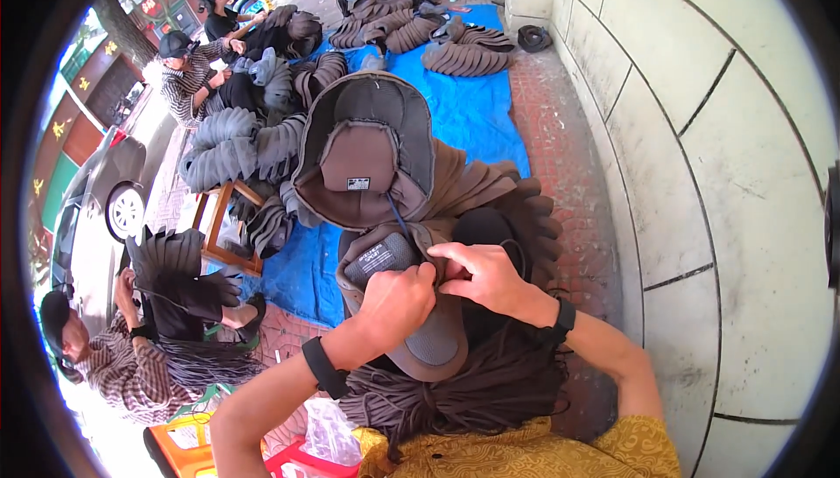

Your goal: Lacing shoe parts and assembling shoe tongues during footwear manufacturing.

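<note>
A grey-brown shoe upper [433, 338] lies over my lap, its toe toward me and a printed label inside its opening. My left hand [394, 303] is closed in a pinch at the edge of that opening. Opposite it, my right hand [490, 281] pinches the same edge, thumb and forefinger close to the left fingertips. Whether a lace is between the fingers is hidden. Just beyond stands another upper [363, 150], its inside facing me, with a dark cord [399, 220] running between the two. A thick bundle of dark brown laces [455, 386] hangs over my lap.
Stacked uppers [468, 49] lie on a blue tarp [472, 101]. A wooden stool [219, 224] stands left. Several people, one a seated person [122, 364] with uppers and laces, sit nearby. A tiled wall [682, 172] runs along my right; a red stool [306, 460] is below left.
</note>
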Available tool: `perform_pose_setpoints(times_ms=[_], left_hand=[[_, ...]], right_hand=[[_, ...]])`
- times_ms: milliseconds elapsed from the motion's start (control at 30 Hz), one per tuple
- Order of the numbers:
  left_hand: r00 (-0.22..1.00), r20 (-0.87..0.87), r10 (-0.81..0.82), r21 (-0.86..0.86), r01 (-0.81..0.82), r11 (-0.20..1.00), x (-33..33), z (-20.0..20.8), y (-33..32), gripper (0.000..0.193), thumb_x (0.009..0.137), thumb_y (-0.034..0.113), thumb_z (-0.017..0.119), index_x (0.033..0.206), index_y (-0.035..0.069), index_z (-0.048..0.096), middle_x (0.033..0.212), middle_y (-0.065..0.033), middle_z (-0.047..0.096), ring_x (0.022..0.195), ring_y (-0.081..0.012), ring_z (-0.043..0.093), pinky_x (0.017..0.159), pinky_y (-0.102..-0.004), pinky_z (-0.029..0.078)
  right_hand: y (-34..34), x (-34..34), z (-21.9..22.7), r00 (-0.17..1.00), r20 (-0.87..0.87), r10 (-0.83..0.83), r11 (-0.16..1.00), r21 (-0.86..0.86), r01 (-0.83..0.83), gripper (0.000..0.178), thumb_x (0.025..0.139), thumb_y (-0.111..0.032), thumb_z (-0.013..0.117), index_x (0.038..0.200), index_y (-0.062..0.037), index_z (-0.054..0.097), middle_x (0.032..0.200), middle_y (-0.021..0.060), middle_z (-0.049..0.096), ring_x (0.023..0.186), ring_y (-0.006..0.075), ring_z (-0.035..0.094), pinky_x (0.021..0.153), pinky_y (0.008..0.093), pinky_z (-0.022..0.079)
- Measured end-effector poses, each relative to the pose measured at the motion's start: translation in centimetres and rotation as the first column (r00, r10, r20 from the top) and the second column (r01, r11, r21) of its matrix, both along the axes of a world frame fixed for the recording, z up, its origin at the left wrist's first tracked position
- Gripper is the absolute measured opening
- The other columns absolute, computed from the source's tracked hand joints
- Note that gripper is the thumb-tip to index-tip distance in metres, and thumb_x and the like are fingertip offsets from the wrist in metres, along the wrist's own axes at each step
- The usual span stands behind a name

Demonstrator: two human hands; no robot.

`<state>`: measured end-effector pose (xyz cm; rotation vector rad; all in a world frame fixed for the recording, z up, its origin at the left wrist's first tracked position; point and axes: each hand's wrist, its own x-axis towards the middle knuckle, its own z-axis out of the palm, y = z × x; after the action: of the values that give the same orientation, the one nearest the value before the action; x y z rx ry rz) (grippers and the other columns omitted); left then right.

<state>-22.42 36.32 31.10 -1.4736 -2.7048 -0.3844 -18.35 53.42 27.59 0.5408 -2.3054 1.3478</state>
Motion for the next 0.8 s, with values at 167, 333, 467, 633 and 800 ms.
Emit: perform_pose_setpoints(times_ms=[167,333,467,633,800], left_hand=[[0.999,0.033,0.005,0.086,-0.008,0.996,-0.3,1.1,-0.5,0.013,0.072,0.012,0.057,0.077,0.004,0.049,0.062,-0.011,0.057,0.057,-0.0272,0.06,0.051,-0.0372,0.047],[0.991,0.099,0.093,0.183,-0.11,0.977,0.5,6.6,-5.4,0.009,0.068,-0.003,0.054,0.075,0.002,0.055,0.062,-0.0134,0.056,0.053,-0.0267,0.057,0.047,-0.0321,0.043],[0.927,0.358,0.11,0.234,-0.203,0.951,2.4,7.6,-8.1,0.011,0.069,-0.004,0.058,0.077,0.003,0.056,0.059,-0.012,0.055,0.05,-0.026,0.056,0.045,-0.0335,0.044],[0.973,0.212,-0.092,0.297,0.026,0.955,4.0,4.3,-9.0,0.015,0.069,-0.004,0.06,0.081,0.002,0.055,0.071,-0.0103,0.057,0.06,-0.0265,0.058,0.051,-0.033,0.047],[0.904,0.339,-0.259,0.512,0.054,0.857,3.9,1.8,-8.0,0.018,0.072,-0.005,0.058,0.088,0.001,0.055,0.089,-0.0128,0.059,0.07,-0.0245,0.061,0.058,-0.0297,0.05]], right_hand=[[0.4,-1.7,1.0,0.975,-0.202,0.089,0.951,0.308,-0.023,0.047,0.061,-0.024,0.071,0.104,-0.0131,0.058,0.066,0.0018,0.054,0.065,0.0195,0.055,0.059,0.0333,0.042],[0.6,-2.2,1.8,0.975,-0.195,0.111,0.957,0.284,-0.052,0.026,0.063,-0.019,0.069,0.087,-0.011,0.064,0.063,0.0014,0.053,0.064,0.0189,0.055,0.058,0.0317,0.043],[-0.5,-2.5,2.3,0.983,-0.141,0.117,0.971,0.222,-0.084,0.017,0.066,-0.015,0.067,0.081,-0.0083,0.064,0.064,0.003,0.054,0.062,0.0195,0.054,0.056,0.031,0.045],[-3.6,-2.6,3.9,0.957,-0.183,0.224,0.91,0.391,-0.139,0.02,0.061,-0.003,0.067,0.081,-0.0037,0.062,0.074,0.005,0.055,0.068,0.0208,0.056,0.057,0.0312,0.046],[-5.7,-3.2,3.3,0.929,-0.221,0.296,0.774,0.626,-0.098,0.014,0.058,-0.014,0.059,0.058,-0.0083,0.047,0.064,0.0025,0.043,0.065,0.0182,0.05,0.052,0.031,0.044]])
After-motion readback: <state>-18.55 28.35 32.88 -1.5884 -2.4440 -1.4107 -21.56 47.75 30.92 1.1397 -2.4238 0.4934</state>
